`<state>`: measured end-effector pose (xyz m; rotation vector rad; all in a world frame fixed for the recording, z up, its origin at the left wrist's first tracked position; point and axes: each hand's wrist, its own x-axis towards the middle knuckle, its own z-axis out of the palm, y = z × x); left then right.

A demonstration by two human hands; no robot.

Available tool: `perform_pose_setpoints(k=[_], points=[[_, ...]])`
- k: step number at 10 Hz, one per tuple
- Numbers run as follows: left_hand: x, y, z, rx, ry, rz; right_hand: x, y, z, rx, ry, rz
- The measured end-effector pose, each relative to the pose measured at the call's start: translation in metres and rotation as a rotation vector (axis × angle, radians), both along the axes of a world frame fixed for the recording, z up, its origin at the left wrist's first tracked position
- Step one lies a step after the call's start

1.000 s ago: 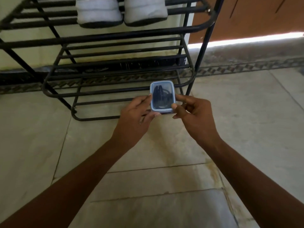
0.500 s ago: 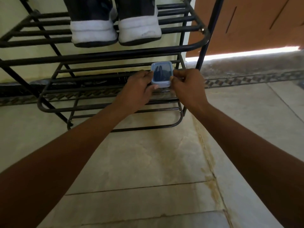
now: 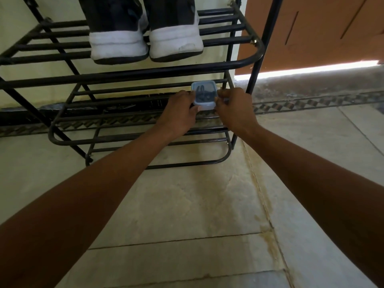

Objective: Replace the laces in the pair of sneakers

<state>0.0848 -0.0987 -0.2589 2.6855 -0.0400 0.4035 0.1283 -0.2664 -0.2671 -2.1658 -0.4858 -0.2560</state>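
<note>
A small clear box with a blue lid (image 3: 204, 94) holds dark coiled laces. It sits at the right end of the middle shelf of a black metal shoe rack (image 3: 133, 69). My left hand (image 3: 179, 114) grips its left side and my right hand (image 3: 234, 110) grips its right side. On the shelf above, a pair of dark sneakers (image 3: 145, 32) with white heels stands side by side, heels toward me; their laces are hidden.
The rack stands against a pale wall on a beige tiled floor (image 3: 197, 204). A brown door (image 3: 324, 30) is at the right, with bright light under it. A patterned tile border (image 3: 311, 102) runs along the floor edge.
Both hands carried the box forward from above the floor onto the rack's middle shelf. The view moved closer to the rack, bringing more of the sneakers into sight.
</note>
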Motion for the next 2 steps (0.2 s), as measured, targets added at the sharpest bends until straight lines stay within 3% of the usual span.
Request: perform_pose_setpoints(k=[2], points=[[-0.0023, -0.0035, 0.0053, -0.038, 0.018, 0.000, -0.0019, -0.0028, 0.0055, -0.014, 0.005, 0.007]])
